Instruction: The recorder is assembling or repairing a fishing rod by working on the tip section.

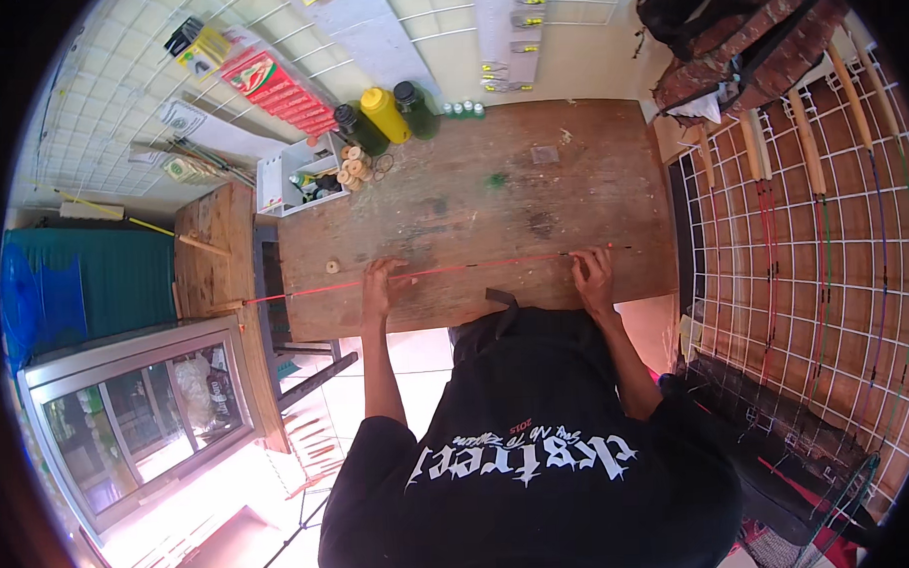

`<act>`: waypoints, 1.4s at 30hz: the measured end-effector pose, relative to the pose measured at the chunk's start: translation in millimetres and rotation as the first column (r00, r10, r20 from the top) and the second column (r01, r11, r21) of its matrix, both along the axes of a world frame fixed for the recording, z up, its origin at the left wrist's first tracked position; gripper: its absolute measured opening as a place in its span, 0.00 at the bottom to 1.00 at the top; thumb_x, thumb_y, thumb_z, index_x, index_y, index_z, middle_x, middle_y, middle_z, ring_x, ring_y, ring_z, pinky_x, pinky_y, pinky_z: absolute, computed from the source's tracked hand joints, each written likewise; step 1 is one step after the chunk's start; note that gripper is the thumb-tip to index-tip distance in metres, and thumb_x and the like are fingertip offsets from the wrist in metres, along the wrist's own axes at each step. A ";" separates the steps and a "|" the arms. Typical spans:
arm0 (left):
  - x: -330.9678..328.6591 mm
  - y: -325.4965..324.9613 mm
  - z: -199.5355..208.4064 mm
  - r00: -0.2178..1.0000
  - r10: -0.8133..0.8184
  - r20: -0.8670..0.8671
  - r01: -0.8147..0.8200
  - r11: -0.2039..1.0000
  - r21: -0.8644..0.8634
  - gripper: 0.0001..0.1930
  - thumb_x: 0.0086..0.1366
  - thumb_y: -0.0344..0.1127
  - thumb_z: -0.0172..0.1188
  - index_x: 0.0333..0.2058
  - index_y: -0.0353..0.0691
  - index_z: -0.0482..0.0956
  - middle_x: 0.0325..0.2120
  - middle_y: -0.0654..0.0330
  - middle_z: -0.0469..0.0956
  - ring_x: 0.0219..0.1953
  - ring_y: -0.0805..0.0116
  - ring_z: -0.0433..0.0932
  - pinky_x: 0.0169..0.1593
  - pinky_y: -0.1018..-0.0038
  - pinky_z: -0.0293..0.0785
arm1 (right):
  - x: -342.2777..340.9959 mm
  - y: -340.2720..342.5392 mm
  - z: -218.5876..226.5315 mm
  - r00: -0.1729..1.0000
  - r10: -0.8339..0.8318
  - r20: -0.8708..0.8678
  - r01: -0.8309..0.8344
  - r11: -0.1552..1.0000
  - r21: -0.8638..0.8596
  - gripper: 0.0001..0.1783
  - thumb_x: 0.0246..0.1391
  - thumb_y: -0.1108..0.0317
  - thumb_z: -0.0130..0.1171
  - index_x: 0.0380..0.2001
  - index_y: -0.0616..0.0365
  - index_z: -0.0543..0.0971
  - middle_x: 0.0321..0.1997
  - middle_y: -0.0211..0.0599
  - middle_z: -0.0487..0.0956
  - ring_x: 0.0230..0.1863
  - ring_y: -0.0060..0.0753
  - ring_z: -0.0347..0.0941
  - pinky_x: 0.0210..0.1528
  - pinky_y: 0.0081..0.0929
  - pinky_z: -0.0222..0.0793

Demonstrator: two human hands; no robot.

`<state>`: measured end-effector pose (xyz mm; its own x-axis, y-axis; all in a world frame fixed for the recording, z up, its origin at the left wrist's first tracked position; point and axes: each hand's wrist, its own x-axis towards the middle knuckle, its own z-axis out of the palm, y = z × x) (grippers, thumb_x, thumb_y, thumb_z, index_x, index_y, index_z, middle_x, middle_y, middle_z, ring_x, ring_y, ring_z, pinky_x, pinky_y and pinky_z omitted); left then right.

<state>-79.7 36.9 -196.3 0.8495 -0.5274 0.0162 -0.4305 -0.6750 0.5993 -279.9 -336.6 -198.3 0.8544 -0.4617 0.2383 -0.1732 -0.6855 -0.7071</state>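
Evidently the step in hand is steadying a slender red rod for close handling near its right end. It lies across the worktop, roughly along the near edge, and runs out past the left edge toward a side bench.

The right hand seems to pinch it with the fingertips, close to the worktop's right edge. The left hand is about the rod nearer the left edge, thumb and fingers spread to either side; from this height I can't tell whether it grips or merely guides.

To do this well, I'd let the left hand bear the length lightly, so that the thin shaft doesn't bow, and leave the fine work to the right fingertips. Both wrists should stay low over the near edge. Any turn is best made slowly, with the far left end free to follow. Mind the small wooden ring by the left edge: a sideways sweep could knock it.
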 end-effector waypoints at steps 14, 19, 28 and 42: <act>35.3 112.4 1.4 0.967 0.182 0.180 -0.177 0.983 -0.046 0.33 0.36 0.28 0.73 0.47 0.49 0.75 0.56 0.51 0.64 0.57 0.52 0.64 0.58 0.60 0.62 | 56.3 113.1 -14.5 0.854 0.428 -0.295 0.223 0.211 0.952 0.15 0.58 0.64 0.55 0.46 0.58 0.72 0.44 0.45 0.78 0.39 0.34 0.77 0.43 0.28 0.75; 54.5 140.7 4.2 0.993 0.114 0.022 -0.115 0.992 0.050 0.24 0.41 0.30 0.71 0.41 0.45 0.79 0.52 0.51 0.69 0.57 0.53 0.65 0.58 0.63 0.62 | 79.0 138.0 -8.9 0.968 0.192 -0.159 0.198 -0.207 0.958 0.17 0.57 0.60 0.56 0.45 0.57 0.69 0.50 0.51 0.74 0.49 0.44 0.74 0.51 0.37 0.73; 69.0 121.0 65.0 0.972 -0.006 -0.235 -0.027 0.990 -0.136 0.10 0.51 0.32 0.66 0.33 0.36 0.81 0.36 0.52 0.80 0.39 0.56 0.79 0.44 0.68 0.73 | 114.1 122.4 39.2 0.993 -0.093 0.071 -0.081 -0.113 0.990 0.11 0.59 0.65 0.54 0.41 0.60 0.70 0.47 0.54 0.75 0.48 0.45 0.75 0.52 0.40 0.74; 80.6 110.0 123.7 0.984 0.008 -0.176 -0.047 0.975 -0.215 0.13 0.53 0.27 0.63 0.40 0.36 0.80 0.31 0.57 0.80 0.34 0.71 0.77 0.40 0.74 0.72 | 146.3 57.8 158.8 0.908 -0.307 0.284 -0.151 0.392 0.907 0.13 0.60 0.64 0.53 0.41 0.64 0.70 0.40 0.52 0.78 0.36 0.41 0.79 0.37 0.33 0.79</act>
